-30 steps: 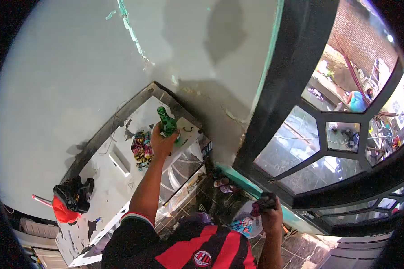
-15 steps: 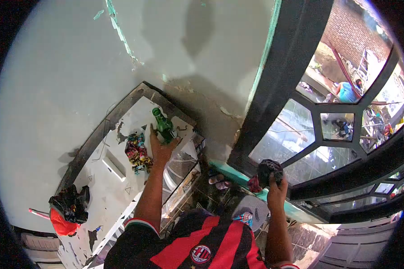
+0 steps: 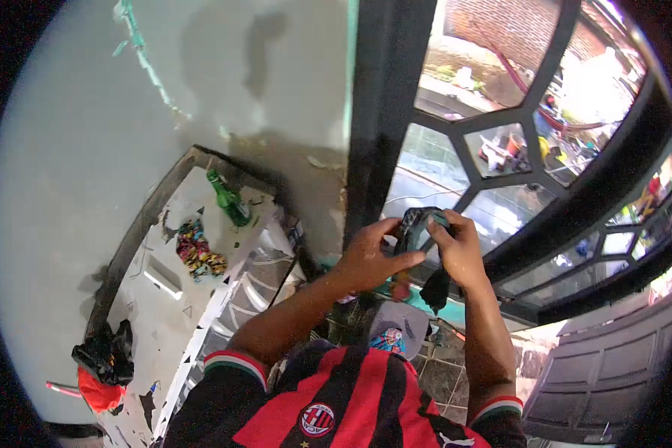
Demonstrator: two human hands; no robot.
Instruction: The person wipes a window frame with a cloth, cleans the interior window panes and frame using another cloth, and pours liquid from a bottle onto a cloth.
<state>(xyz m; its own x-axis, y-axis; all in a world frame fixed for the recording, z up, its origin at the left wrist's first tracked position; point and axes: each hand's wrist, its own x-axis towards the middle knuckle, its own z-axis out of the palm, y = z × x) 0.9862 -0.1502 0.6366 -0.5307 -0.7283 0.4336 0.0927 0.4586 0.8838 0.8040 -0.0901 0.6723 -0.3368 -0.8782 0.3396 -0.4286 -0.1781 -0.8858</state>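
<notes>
A dark, crumpled cloth-like bundle (image 3: 413, 233) is held up in front of the window, between my two hands. My left hand (image 3: 373, 259) grips its left side, thumb toward me and some fingers hidden behind it. My right hand (image 3: 461, 250) pinches the other side, with the thumb on top. A black end hangs below the right hand, and a reddish bit shows under the bundle. Its exact kind I cannot make out. The green glass bottle (image 3: 228, 199) stands apart from both hands on the worn white tabletop (image 3: 194, 196).
A colourful patterned cloth (image 3: 199, 252) and a white rectangular block (image 3: 163, 279) lie on the tabletop. Black and red plastic bags (image 3: 106, 362) sit at its near left end. The dark-framed window (image 3: 387, 97) rises close to the right. A grey seat (image 3: 417, 317) is below my hands.
My left hand has let go of the green bottle and moved right to the dark bundle. My right hand has raised the bundle slightly. The view has turned to the right.
</notes>
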